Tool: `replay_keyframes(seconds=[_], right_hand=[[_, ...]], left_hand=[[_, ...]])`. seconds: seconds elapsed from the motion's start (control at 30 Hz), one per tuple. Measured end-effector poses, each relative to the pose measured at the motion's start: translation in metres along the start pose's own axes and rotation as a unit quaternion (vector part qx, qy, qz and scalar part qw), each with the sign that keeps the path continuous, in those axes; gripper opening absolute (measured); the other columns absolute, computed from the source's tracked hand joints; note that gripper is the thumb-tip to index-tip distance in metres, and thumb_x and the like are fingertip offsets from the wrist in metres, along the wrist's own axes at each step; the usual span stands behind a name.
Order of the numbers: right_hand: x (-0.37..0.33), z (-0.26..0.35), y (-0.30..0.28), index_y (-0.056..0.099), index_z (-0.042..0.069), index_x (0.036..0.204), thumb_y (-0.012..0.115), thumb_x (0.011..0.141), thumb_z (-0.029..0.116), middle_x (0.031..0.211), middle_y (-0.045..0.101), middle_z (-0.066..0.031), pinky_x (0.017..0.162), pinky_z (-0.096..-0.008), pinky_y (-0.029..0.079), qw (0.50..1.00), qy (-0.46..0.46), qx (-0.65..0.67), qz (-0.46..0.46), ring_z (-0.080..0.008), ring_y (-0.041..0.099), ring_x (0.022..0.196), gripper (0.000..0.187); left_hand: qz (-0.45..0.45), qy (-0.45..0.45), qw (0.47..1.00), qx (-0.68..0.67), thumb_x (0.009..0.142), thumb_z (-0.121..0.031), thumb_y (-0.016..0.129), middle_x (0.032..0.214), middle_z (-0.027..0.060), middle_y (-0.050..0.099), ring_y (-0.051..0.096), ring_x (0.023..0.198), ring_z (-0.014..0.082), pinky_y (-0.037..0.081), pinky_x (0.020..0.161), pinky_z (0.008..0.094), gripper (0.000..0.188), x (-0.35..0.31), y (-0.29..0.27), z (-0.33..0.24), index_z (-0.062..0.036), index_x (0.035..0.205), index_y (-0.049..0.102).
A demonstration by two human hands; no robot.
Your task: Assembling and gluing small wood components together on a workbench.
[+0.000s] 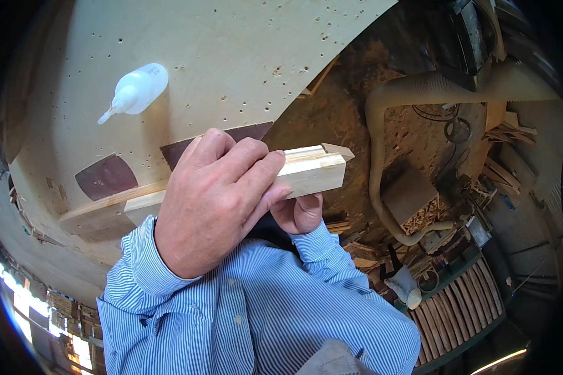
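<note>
While the left hand (209, 184) grips the wooden piece (317, 175) from above, the right hand (301, 214) clasps underneath.

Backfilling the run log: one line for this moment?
left hand: gripping wood pieces | right hand: under their right end | white bottle: on table

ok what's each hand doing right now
Left hand: closed, holding the wood.
Right hand: under the wood, fingers mostly hidden; grip can't be told.

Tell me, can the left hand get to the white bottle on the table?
Probably yes: the white bottle sits beyond the left hand, with only bare table showing between them. But that hand is holding the wooden piece, so it may need to let go first.
</note>
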State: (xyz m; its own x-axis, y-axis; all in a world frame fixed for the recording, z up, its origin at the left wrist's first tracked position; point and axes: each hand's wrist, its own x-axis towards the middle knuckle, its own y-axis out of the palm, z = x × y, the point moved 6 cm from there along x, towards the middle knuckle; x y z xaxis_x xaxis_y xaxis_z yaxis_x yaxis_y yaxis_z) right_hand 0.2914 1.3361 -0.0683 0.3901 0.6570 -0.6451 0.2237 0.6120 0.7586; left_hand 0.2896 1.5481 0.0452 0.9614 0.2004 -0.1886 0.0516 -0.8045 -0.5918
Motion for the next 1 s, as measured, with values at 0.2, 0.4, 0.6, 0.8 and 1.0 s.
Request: replay_keyframes(seconds=[0.2, 0.4, 0.6, 0.8, 1.0], right_hand=[[0.0, -0.001, 0.001, 0.047, 0.006, 0.155, 0.073, 0.103, 0.011, 0.149, 0.059, -0.0184, 0.109, -0.05, 0.062, 1.0, -0.002, -0.003, -0.001, -0.0358, 0.064, 0.135, 0.059], [-0.002, 0.0, 0.0, 0.048, 0.007, 0.154, 0.071, 0.104, 0.01, 0.149, 0.059, -0.0159, 0.109, -0.0478, 0.061, 1.0, -0.005, -0.019, -0.01, -0.0333, 0.065, 0.133, 0.055], [0.0, -0.001, -0.002, 0.049, 0.008, 0.153, 0.071, 0.104, 0.01, 0.148, 0.06, -0.0125, 0.11, -0.0443, 0.06, 1.0, -0.005, -0.019, -0.016, -0.0284, 0.066, 0.132, 0.054], [-0.001, -0.001, 0.001, 0.05, 0.008, 0.152, 0.073, 0.104, 0.012, 0.146, 0.061, -0.0115, 0.109, -0.0432, 0.061, 1.0, -0.003, -0.016, -0.019, -0.0272, 0.067, 0.13, 0.054], [0.001, -0.003, 0.0, 0.051, 0.009, 0.152, 0.073, 0.103, 0.012, 0.144, 0.062, -0.0118, 0.108, -0.0429, 0.063, 1.0, -0.002, -0.005, -0.012, -0.0271, 0.068, 0.128, 0.054]], left_hand=[[0.005, -0.008, 1.0, 0.008, 0.092, -0.026, 0.081, 0.106, 0.0086, 0.071, 0.059, 0.088, 0.0277, 0.052, 0.082, 0.0404, 0.035, 0.001, -0.001, -0.002, -0.0036, 0.117, 0.075], [0.0, -0.006, 1.0, 0.013, 0.091, -0.026, 0.081, 0.108, 0.0099, 0.069, 0.059, 0.09, 0.0283, 0.052, 0.082, 0.0412, 0.035, 0.006, 0.002, -0.006, -0.0036, 0.117, 0.074], [0.003, -0.001, 1.0, 0.019, 0.093, -0.025, 0.079, 0.109, 0.0113, 0.068, 0.06, 0.092, 0.0294, 0.052, 0.084, 0.0419, 0.035, 0.012, 0.007, -0.012, -0.0034, 0.119, 0.072], [-0.001, -0.002, 1.0, 0.001, 0.096, -0.025, 0.076, 0.108, 0.0121, 0.068, 0.061, 0.094, 0.0305, 0.053, 0.085, 0.0426, 0.034, 0.013, 0.007, -0.012, -0.003, 0.121, 0.072], [0.009, -0.008, 1.0, 0.005, 0.097, -0.026, 0.075, 0.11, 0.0124, 0.069, 0.062, 0.095, 0.0303, 0.054, 0.086, 0.0419, 0.034, 0.011, 0.012, -0.011, -0.0033, 0.122, 0.073]])
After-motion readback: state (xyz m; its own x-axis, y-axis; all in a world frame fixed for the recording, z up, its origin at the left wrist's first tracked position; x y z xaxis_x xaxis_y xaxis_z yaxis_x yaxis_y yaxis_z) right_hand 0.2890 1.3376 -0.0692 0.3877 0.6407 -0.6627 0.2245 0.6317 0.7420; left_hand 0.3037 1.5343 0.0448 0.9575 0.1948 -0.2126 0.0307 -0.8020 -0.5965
